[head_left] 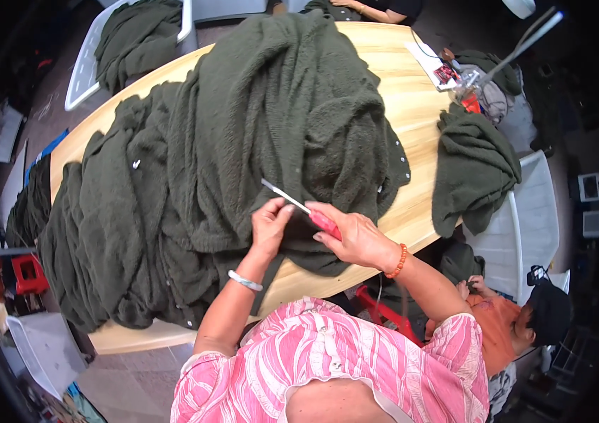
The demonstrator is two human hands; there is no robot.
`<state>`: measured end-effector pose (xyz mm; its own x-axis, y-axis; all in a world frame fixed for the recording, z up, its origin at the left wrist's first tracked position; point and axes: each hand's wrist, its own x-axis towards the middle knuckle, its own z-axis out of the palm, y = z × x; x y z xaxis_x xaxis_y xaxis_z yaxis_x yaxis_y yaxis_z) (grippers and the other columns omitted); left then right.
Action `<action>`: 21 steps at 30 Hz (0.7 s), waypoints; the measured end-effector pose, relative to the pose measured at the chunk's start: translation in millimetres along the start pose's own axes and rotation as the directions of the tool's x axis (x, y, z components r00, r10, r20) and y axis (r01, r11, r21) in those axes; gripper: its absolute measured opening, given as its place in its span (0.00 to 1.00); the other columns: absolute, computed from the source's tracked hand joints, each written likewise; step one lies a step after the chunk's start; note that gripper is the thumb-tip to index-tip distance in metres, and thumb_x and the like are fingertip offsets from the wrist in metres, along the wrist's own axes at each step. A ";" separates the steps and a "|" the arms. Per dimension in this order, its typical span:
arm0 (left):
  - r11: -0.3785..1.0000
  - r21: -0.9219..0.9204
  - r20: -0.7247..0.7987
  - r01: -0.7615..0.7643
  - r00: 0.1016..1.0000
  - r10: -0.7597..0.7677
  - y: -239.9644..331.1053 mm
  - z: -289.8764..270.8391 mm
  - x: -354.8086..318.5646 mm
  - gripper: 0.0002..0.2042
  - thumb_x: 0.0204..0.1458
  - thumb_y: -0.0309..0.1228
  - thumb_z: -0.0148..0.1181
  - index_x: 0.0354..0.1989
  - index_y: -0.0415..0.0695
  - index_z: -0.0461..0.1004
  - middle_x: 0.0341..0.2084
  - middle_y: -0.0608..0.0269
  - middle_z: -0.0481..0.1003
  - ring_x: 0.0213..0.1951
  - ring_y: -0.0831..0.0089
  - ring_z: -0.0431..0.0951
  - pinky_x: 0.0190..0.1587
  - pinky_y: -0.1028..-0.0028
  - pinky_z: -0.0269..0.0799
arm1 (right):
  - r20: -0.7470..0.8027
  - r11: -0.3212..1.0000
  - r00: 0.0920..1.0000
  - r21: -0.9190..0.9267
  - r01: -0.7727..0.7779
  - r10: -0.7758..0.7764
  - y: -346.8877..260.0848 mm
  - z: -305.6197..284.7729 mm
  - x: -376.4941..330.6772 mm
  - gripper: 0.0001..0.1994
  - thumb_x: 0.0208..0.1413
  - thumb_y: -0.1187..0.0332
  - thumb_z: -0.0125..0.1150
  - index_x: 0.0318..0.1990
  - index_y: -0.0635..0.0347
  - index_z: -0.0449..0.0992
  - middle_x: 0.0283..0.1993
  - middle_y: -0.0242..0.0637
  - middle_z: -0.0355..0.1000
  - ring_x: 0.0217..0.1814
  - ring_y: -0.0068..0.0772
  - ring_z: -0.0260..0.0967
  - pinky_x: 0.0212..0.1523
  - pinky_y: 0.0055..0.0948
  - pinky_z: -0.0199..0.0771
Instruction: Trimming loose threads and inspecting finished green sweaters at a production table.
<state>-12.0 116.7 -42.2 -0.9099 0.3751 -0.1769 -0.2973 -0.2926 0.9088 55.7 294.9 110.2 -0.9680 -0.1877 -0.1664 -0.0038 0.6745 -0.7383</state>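
A large heap of dark green fleece garments (pixel 243 134) covers most of the wooden table before me. My right hand (pixel 356 236) is closed around a red-handled tool (pixel 324 222) with a slim silvery blade or shaft, which points up and left over the fleece. Whether it is a pair of scissors seen edge-on or a single-shaft tool, I cannot tell. Just left of the shaft, my left hand (pixel 270 225) has its thumb and fingers pinched together against the near edge of the heap. What it pinches, perhaps cloth, is too small to make out.
Pale wood of the table (pixel 405 162) shows at the right. More green fleece (pixel 475 169) hangs over the right edge, beside a white bin (pixel 535 211). Another white bin (pixel 77 81) holds fleece at the far left. A co-worker in orange (pixel 500 331) sits close at my right.
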 end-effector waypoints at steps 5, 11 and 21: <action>0.980 -0.189 0.052 0.068 0.997 -0.059 14.7 12.8 -29.6 0.07 0.59 0.24 0.58 0.45 0.40 0.76 0.36 0.71 0.78 0.34 0.85 0.74 0.39 0.82 0.69 | -0.053 0.999 0.998 0.021 0.032 -0.031 -6.0 21.7 18.7 0.31 0.56 0.68 0.62 0.67 0.52 0.59 0.43 0.56 0.75 0.45 0.63 0.72 0.43 0.48 0.74; 0.997 0.063 0.040 0.036 0.998 -0.038 34.7 -7.9 -2.4 0.13 0.59 0.27 0.59 0.52 0.40 0.72 0.37 0.72 0.76 0.34 0.86 0.73 0.37 0.83 0.69 | -0.054 1.000 0.998 0.005 -0.021 0.021 -12.0 12.6 0.5 0.28 0.57 0.66 0.61 0.65 0.54 0.60 0.39 0.56 0.75 0.42 0.62 0.73 0.41 0.49 0.74; 0.516 0.797 0.016 -0.313 0.866 0.500 57.0 51.0 82.2 0.24 0.45 0.36 0.70 0.47 0.35 0.70 0.35 0.51 0.74 0.40 0.54 0.76 0.44 0.61 0.72 | -0.289 0.990 0.948 0.085 -0.114 0.134 6.4 -6.5 -43.7 0.26 0.58 0.65 0.60 0.63 0.55 0.62 0.41 0.55 0.76 0.43 0.63 0.72 0.43 0.50 0.74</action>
<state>-89.0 175.8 14.3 -0.9319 0.1924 0.3074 0.3618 0.4326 0.8258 96.4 312.1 117.0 -0.9906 0.1186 -0.0676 0.1276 0.6286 -0.7672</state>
